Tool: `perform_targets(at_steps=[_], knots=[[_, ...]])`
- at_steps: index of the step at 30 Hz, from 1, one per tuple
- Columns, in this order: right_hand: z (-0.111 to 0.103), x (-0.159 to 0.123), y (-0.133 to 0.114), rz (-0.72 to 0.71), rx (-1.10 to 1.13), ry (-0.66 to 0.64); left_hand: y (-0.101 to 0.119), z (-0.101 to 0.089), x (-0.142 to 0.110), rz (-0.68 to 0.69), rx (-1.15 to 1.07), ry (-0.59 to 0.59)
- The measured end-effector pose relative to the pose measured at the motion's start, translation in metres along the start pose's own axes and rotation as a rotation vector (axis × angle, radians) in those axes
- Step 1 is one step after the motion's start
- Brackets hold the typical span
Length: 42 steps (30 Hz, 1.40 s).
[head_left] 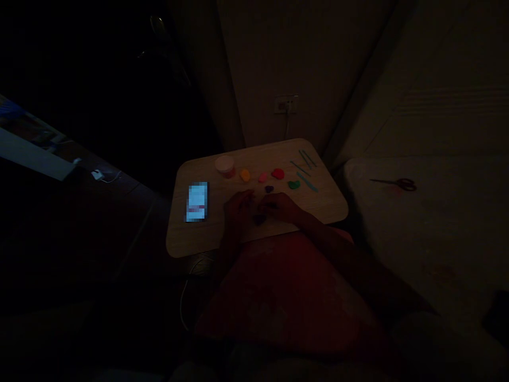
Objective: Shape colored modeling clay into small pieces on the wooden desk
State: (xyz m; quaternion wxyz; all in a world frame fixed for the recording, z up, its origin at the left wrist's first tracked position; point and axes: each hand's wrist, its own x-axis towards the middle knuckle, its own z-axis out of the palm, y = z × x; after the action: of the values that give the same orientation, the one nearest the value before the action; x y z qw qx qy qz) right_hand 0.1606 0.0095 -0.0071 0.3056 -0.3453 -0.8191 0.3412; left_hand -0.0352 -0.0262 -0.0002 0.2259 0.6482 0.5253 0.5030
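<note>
The scene is very dark. My left hand [239, 206] and my right hand [278, 206] are close together over the near middle of a small wooden table [191, 239]. Both have bent fingers, and whatever may be between them is too dark to make out. A dark lump [260, 218] lies on the table just below my right hand. Beyond my hands sit soft clay-like lumps: orange [245, 175], pink [263, 178], red [278, 173], purple [269, 189] and green [294, 184].
A lit phone [197, 201] lies at the table's left, with a lidded tub [225, 165] behind it. Thin blue-green tools [307, 182] lie at the right. Scissors [401, 183] rest on a pale surface further right. A wall socket [285, 104] with a plugged cable is behind.
</note>
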Motion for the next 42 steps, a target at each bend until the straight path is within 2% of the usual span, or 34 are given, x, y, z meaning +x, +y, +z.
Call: perform_targets(at_steps=[3, 10, 17, 20, 26, 30, 33, 38, 42], knots=[[0.0003, -0.0001, 0.0006, -0.006, 0.006, -0.017, -0.0009, 0.0006, -0.0013, -0.028, -0.022, -0.025], [0.001, 0.0004, 0.0036, 0.003, -0.031, -0.017, 0.0064, 0.0035, -0.0028, -0.19, -0.073, -0.011], [0.0007, 0.001, 0.0028, 0.002, -0.034, -0.007, 0.0061, 0.0039, -0.0028, -0.271, -0.008, 0.062], [0.0004, 0.0008, 0.0016, -0.008, -0.011, -0.015, 0.0037, 0.0032, -0.002, -0.223, 0.009, 0.058], [-0.0005, 0.0004, 0.0005, -0.003, 0.014, -0.018, 0.0015, -0.0007, 0.0025, 0.013, 0.038, 0.049], [-0.0006, 0.0004, 0.0008, 0.05, 0.037, 0.049, 0.0019, -0.0008, 0.0028, 0.11, 0.053, -0.011], [-0.0002, 0.0005, 0.001, 0.091, 0.099, 0.114, 0.0018, 0.0007, 0.0, 0.125, 0.028, -0.012], [0.0005, 0.0004, 0.0007, 0.112, 0.164, 0.113, 0.0027, 0.0013, -0.0034, 0.046, 0.058, -0.03], [-0.0001, 0.0003, 0.0011, 0.118, 0.164, 0.094, 0.0007, 0.0008, -0.0011, 0.116, 0.147, -0.117]])
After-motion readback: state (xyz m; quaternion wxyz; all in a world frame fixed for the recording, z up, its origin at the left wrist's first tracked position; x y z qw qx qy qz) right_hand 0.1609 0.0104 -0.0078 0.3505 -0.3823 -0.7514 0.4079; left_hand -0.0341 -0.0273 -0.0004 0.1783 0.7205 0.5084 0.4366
